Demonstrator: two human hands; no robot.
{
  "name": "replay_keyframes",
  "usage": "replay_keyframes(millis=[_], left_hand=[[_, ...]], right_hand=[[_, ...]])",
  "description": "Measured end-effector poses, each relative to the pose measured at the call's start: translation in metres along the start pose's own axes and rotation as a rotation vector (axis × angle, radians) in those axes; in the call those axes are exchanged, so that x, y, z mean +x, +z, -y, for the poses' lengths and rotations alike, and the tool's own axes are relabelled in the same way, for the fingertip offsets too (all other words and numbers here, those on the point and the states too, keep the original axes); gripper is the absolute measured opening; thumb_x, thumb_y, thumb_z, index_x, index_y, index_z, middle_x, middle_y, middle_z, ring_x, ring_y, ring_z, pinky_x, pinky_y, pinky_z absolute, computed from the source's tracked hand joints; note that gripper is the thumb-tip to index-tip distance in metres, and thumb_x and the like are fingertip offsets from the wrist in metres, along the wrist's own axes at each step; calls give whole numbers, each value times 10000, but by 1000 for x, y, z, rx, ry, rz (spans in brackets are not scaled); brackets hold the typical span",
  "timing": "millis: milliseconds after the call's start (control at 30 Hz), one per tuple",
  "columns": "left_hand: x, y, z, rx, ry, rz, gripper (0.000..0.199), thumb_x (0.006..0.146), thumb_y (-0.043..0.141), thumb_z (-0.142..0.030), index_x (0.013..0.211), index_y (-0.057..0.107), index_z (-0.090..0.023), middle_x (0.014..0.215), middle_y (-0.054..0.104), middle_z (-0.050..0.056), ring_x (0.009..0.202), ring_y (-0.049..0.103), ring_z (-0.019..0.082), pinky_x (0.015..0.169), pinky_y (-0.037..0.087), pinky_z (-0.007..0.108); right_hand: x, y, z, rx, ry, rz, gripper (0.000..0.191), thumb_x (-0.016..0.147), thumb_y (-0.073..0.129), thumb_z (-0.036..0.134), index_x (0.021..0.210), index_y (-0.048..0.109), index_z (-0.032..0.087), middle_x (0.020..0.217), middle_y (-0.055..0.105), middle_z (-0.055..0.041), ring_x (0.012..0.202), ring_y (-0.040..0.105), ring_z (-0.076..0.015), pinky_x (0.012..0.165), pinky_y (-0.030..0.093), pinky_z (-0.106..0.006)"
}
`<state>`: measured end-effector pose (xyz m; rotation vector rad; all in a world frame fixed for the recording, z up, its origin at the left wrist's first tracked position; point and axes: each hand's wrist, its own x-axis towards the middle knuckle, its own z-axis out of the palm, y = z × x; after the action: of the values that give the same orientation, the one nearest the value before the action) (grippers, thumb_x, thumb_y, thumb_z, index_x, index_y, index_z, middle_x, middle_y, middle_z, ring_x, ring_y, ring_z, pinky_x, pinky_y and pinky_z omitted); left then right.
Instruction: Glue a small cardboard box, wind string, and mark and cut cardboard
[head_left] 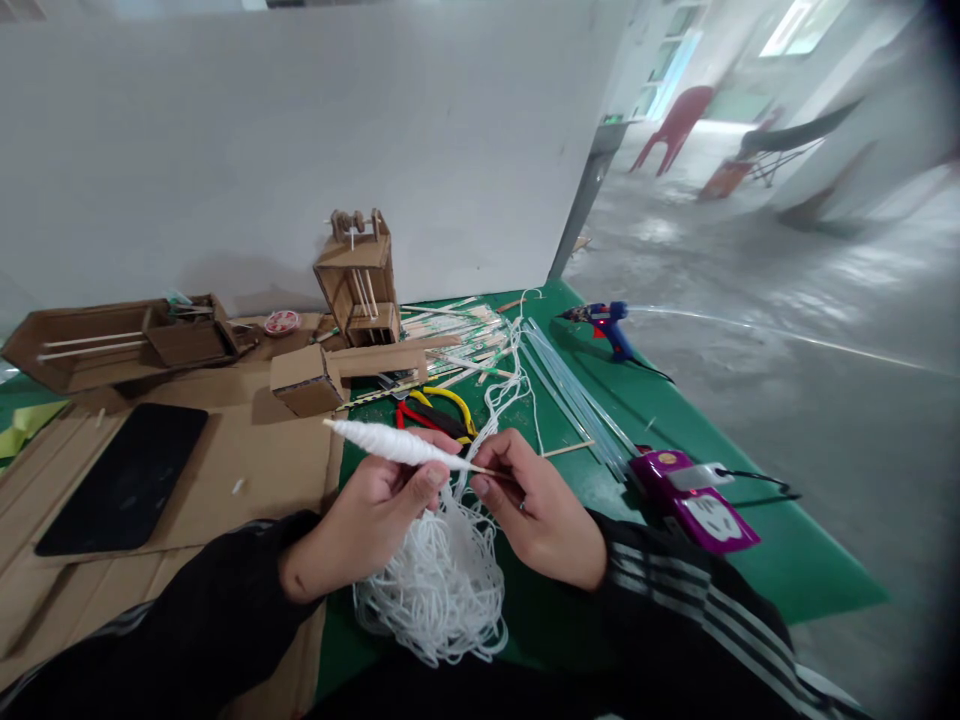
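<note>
A thin wooden stick wound with white fibre, thick in the middle and tapered at both ends, is held across the front of me. My left hand closes round the wound part, thumb on top. With the fingertips of my right hand I pinch the bare end of the wooden stick. Below both hands lies a loose heap of white cord, with strands running up the table behind. Pliers with red and yellow handles lie just beyond my left fingers.
Cardboard structures and a cardboard box stand behind. A black tablet lies on cardboard at left. Wrapped sticks, clear glue sticks, a blue glue gun and a purple power strip occupy the green table's right side.
</note>
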<state>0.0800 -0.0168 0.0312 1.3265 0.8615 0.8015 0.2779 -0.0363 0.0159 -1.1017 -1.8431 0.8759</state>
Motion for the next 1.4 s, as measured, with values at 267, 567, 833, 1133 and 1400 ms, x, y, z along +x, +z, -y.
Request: replay_keyframes(millis=[267, 567, 833, 1133, 1400], left_hand=[[0, 2, -5, 14, 52, 24, 270, 904, 584, -379, 1085, 590, -178, 701, 549, -20, 660, 515, 119, 629, 452, 249], [-1, 2, -2, -7, 47, 44, 228, 910, 590, -342, 1078, 597, -188, 770, 602, 1, 720, 556, 128, 659, 453, 251], [0, 0, -1, 66, 74, 67, 248, 934, 549, -355, 1106, 610, -187, 807, 626, 24, 777, 580, 154, 709, 464, 281], [-1, -2, 2, 62, 63, 72, 243, 936, 553, -358, 1106, 604, -193, 794, 620, 13, 767, 569, 141, 713, 456, 269], [0, -2, 1, 25, 31, 74, 253, 927, 569, -350, 1125, 587, -193, 807, 634, 17, 779, 583, 144, 711, 460, 270]], right_hand=[[2, -1, -2, -68, -64, -8, 153, 996, 395, 259, 903, 500, 197, 800, 533, -28, 690, 472, -149, 627, 383, -281], [1, 0, -4, -70, -64, 8, 181, 1002, 371, 235, 862, 480, 202, 733, 516, -5, 635, 446, -139, 596, 366, -276], [-1, 3, -2, 19, -26, -16, 58, 981, 425, 253, 950, 440, 207, 793, 500, -3, 637, 449, -133, 592, 389, -269], [0, 3, -2, 20, -47, -6, 66, 973, 452, 262, 989, 454, 198, 833, 529, -17, 687, 485, -140, 634, 405, -277], [0, 0, 0, -33, -63, -17, 133, 991, 404, 268, 905, 481, 203, 745, 516, 1, 628, 458, -135, 580, 370, -270]])
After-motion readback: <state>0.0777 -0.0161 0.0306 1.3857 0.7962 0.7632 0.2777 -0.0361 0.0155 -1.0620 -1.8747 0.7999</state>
